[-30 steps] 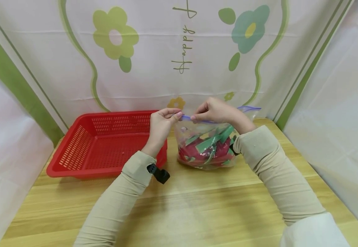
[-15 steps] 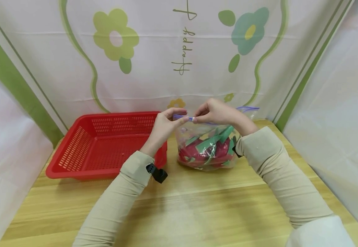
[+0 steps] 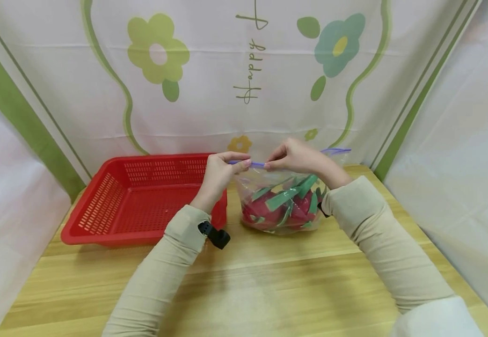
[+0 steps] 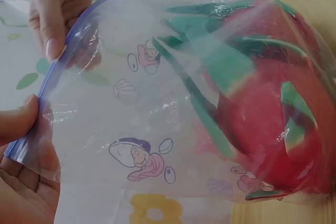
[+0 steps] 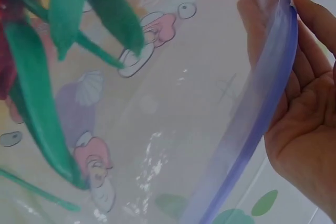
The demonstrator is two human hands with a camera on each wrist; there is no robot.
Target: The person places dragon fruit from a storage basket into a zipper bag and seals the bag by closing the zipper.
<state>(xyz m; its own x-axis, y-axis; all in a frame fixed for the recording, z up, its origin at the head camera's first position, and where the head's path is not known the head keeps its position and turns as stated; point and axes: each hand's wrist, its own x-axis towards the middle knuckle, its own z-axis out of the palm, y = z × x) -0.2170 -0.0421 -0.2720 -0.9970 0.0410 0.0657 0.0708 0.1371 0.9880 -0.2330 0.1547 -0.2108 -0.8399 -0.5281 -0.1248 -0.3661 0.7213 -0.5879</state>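
A clear zip bag [image 3: 254,185] with a purple zip strip [image 5: 273,98] stands on the wooden table. Red dragon fruits [image 3: 265,210] with green scales fill its lower part; printed cartoon figures and shells [image 4: 139,161] mark its film. At the bag's top left, my left hand [image 3: 218,175] pinches the zip edge between thumb and fingers. Close to its right, my right hand [image 3: 296,155] pinches the same strip, a small pale piece showing by the thumb. Behind the right wrist, the strip's far end rises loose.
Left of the bag stands a red perforated plastic basket [image 3: 151,201], its right wall close to my left forearm. A printed curtain [image 3: 210,107] hangs behind the wooden table [image 3: 244,290], and pale sheets [image 3: 454,154] border both sides.
My left hand first shifts right toward my right hand, then back left along the zip. The bag's top now leans slightly further left, while my right hand keeps its pinch.
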